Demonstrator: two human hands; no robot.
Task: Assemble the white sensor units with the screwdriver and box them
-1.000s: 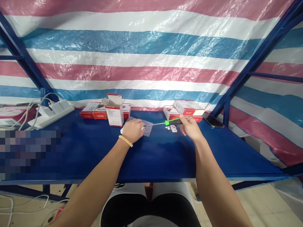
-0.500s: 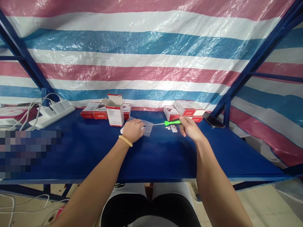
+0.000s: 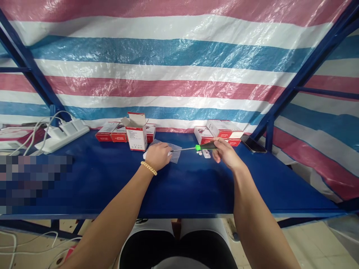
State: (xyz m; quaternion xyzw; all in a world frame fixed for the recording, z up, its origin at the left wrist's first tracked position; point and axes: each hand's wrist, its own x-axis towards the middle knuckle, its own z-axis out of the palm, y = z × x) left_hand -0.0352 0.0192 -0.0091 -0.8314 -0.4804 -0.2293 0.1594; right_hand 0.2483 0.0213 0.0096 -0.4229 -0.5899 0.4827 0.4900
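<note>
My right hand [image 3: 224, 150] is closed round the handle of a black and green screwdriver [image 3: 206, 146]. Its shaft points left, and the tip meets something at the fingers of my left hand [image 3: 158, 157]. That hand is closed over a white plastic piece [image 3: 145, 154], mostly hidden, with only an edge showing by the knuckles. A clear plastic bag [image 3: 177, 158] lies under and beside the left hand. Small white plastic parts [image 3: 206, 154] rest on the table just below the screwdriver handle.
An open red and white box [image 3: 136, 139] stands behind my left hand. More boxes lie at back left [image 3: 107, 133] and back right [image 3: 220, 129]. A phone [image 3: 254, 144] sits at the right, a power strip [image 3: 66, 136] with cables at the left of the blue table [image 3: 187, 190].
The screwdriver handle has turned about its axis: its bright green side has given way to a dark one. Both hands stay in nearly the same place.
</note>
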